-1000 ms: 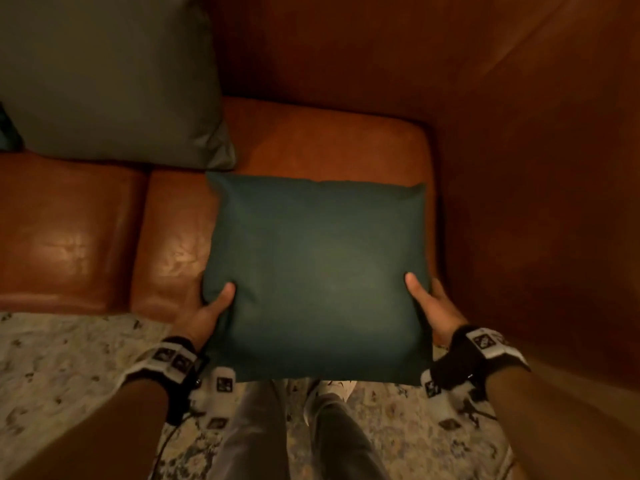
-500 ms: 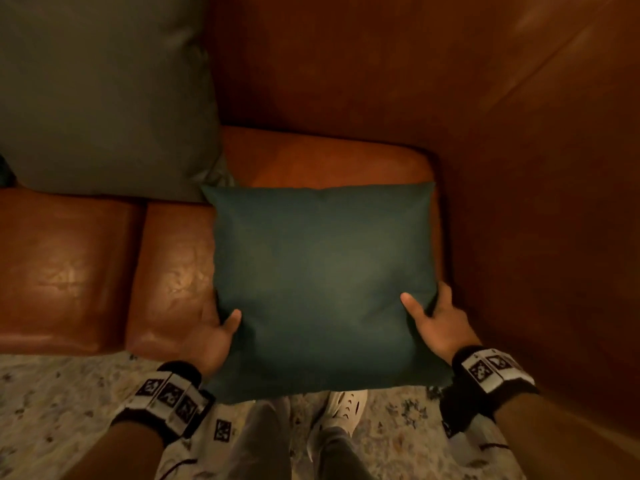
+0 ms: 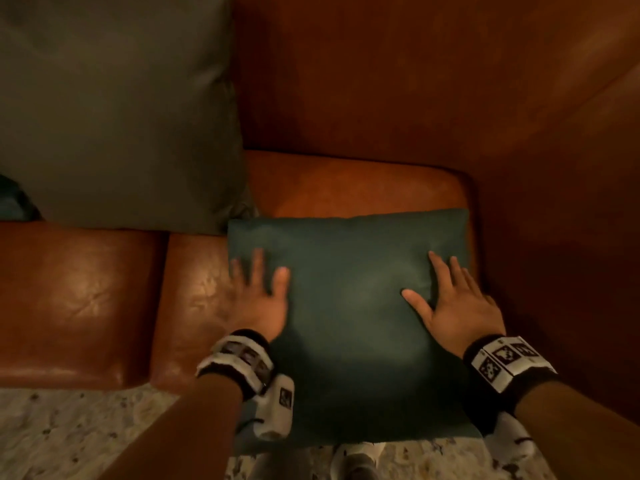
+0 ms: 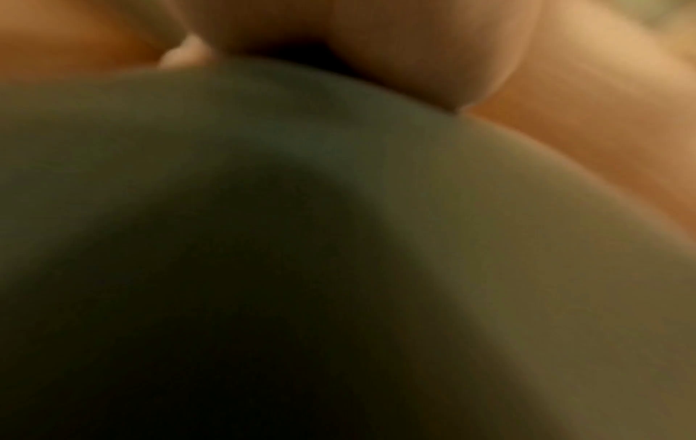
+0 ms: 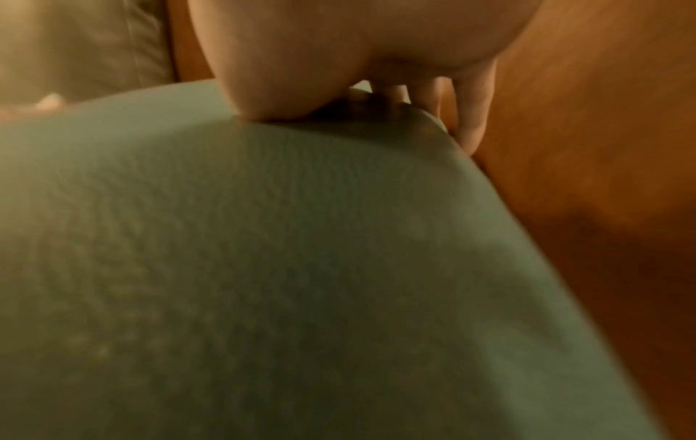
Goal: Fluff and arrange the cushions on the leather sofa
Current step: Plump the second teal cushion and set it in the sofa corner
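A square teal cushion (image 3: 349,306) lies flat on the right seat of the brown leather sofa (image 3: 346,181), its near edge hanging over the seat front. My left hand (image 3: 258,289) lies flat on its left side with fingers spread. My right hand (image 3: 446,292) lies flat on its right side, fingers straight and spread. In the left wrist view the teal cushion (image 4: 301,238) fills the frame under my palm. The right wrist view shows the teal cushion (image 5: 263,253) below my palm, the fingers near its far edge. A large olive-grey cushion (image 3: 114,109) leans against the backrest at upper left.
The sofa's armrest (image 3: 561,237) rises close on the right of the teal cushion. The left seat pad (image 3: 76,299) lies bare. A pale patterned rug (image 3: 69,434) covers the floor in front, with my legs and a white shoe (image 3: 356,459) at the bottom.
Both hands have left the cushion's side edges and now lie flat on its top face. The cushion has slid further back onto the seat.
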`<action>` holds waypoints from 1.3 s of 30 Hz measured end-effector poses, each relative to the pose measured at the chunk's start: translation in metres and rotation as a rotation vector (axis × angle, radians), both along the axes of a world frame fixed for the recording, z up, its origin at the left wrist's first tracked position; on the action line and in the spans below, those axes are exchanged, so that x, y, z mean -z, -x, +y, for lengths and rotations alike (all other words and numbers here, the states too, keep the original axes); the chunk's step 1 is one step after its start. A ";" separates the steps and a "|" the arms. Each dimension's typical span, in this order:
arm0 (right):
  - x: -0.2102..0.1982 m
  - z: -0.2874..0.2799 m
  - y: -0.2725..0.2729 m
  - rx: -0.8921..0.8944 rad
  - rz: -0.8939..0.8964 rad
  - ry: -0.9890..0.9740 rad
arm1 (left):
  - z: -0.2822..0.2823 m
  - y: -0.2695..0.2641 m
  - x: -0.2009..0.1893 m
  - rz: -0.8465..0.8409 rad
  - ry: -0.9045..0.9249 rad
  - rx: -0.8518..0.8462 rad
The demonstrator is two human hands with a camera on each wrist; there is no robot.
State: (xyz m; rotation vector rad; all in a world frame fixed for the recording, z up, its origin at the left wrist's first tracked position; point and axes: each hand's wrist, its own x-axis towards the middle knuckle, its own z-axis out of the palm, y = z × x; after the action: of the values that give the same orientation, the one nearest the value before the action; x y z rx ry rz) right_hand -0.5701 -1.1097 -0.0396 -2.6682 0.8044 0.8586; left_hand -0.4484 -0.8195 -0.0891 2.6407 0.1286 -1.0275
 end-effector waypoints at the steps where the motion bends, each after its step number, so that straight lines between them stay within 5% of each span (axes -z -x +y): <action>1: 0.001 0.001 0.004 -0.003 0.019 0.006 | 0.016 -0.009 0.005 0.066 -0.040 -0.145; 3: 0.005 0.003 0.011 -0.003 0.025 0.017 | 0.042 -0.027 0.007 0.080 -0.139 -0.203; 5: 0.008 0.007 0.013 0.006 0.027 0.021 | 0.031 -0.037 -0.012 -0.169 -0.216 0.054; 8: 0.009 0.010 0.010 0.012 0.036 0.030 | -0.041 -0.033 -0.045 -0.515 0.153 0.525; 11: 0.002 -0.005 0.008 0.016 0.038 0.035 | -0.076 -0.026 -0.036 -0.315 0.145 0.868; 15: -0.011 -0.026 0.004 -0.033 0.066 0.032 | -0.028 -0.059 -0.010 -0.136 -0.040 0.394; 19: -0.029 -0.017 -0.015 -0.130 -0.068 0.077 | -0.020 -0.056 -0.030 -0.188 -0.074 0.176; 22: -0.027 0.015 -0.048 -0.379 -0.296 0.036 | -0.076 -0.029 -0.053 -0.373 0.080 0.444; 24: -0.012 0.027 -0.066 -0.562 -0.242 0.003 | -0.100 -0.007 -0.051 -0.320 0.083 0.677; 28: 0.014 -0.038 -0.066 -0.459 -0.003 0.012 | -0.055 -0.029 -0.020 -0.125 -0.163 0.363; 32: 0.009 -0.094 -0.066 -0.236 0.059 -0.007 | -0.042 -0.042 -0.044 -0.082 -0.231 0.199; 36: 0.009 -0.051 -0.072 -0.420 -0.131 -0.081 | -0.111 -0.006 -0.057 -0.330 -0.057 0.624; 39: 0.019 -0.057 -0.052 -0.500 -0.075 -0.107 | -0.129 0.021 -0.045 -0.226 -0.072 0.778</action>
State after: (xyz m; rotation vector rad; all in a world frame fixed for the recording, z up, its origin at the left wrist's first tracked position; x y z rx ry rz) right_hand -0.5179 -1.1667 -0.0583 -2.8224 0.0612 0.8637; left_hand -0.4691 -0.9480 -0.0444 2.8914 -0.9917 -0.9050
